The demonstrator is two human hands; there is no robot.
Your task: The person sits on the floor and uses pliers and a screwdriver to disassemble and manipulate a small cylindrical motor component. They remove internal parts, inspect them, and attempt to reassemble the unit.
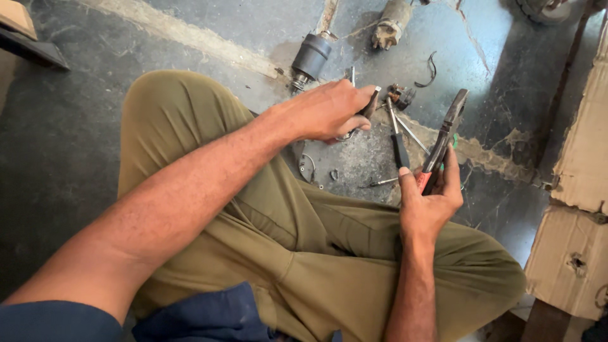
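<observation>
I sit cross-legged on a dark concrete floor in olive trousers. My right hand [429,201] holds a pair of pliers [445,136] by the red handles, jaws pointing up and away. My left hand [332,109] reaches across my knee and closes on a small dark metal part [370,104] just above the floor. Two screwdrivers [398,136] lie on the floor between my hands. A small screw-like tool [382,183] rests near my right thumb.
A black cylindrical motor part [311,57] and a greyish armature-like part [391,24] lie further out. A curved black wire [429,71] and small metal rings [306,166] are scattered nearby. Torn cardboard [579,190] stands at the right. A wooden block [19,25] sits at top left.
</observation>
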